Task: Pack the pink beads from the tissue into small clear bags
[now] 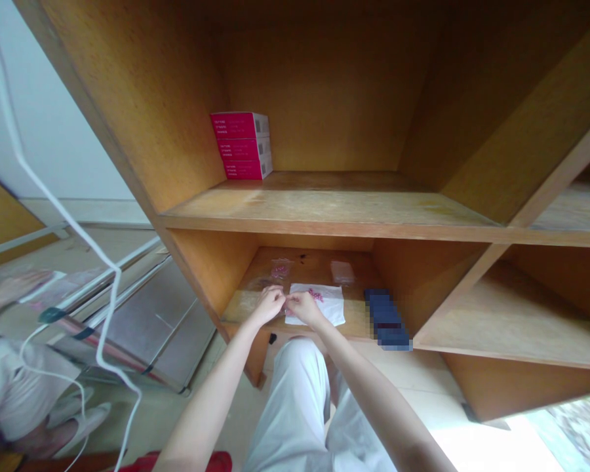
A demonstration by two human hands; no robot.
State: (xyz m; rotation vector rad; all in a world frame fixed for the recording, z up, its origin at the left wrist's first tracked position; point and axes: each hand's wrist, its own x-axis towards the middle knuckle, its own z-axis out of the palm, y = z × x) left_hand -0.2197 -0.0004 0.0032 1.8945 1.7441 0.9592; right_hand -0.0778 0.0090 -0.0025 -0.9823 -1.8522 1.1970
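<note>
My left hand (270, 305) and my right hand (305, 309) meet over the near edge of a white paper sheet (319, 311), fingertips pinched close together. Anything between them is too small to see. Pink specks or print (315, 295) mark the sheet. Just behind my left hand lies a clear plastic bag of pink bits (280, 269), and a flat translucent packet (343, 271) rests further right. To my right is a blue object (386, 319), too blurred to name. Several stacked magenta boxes (240, 144) stand on the shelf above.
All this sits in a low compartment of a wooden shelf unit (324, 223), with more compartments to the right. A person in pale clothing (14, 354) sits at the left, beside a hanging white cable (109, 314) and a metal-framed panel (147, 328). My white-trousered knees (290, 406) lie below.
</note>
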